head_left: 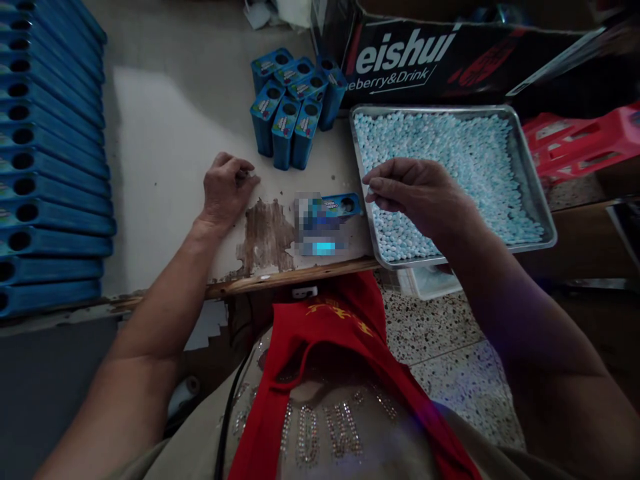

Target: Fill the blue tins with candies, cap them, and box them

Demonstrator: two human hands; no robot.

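Observation:
My left hand (227,190) rests on the table with its fingers curled towards the thumb. Whatever lies between them is too small to make out. Over the near left edge of a metal tray (549,233), my right hand (420,193) has thumb and fingers pinched together. Something small and pale may be at its fingertips. Small light blue and white pellets (450,140), like candies, fill the tray. Between my hands, a blue box with a round hole (345,204) is on the table, partly pixelated. Several similar blue boxes (283,133) stand grouped farther back.
A long row of blue boxes (60,207) lines the left side. Behind the tray stands a black carton (400,60). A red plastic item (585,140) lies right of the tray. The table's worn wooden edge (295,275) runs close to my red apron (325,320).

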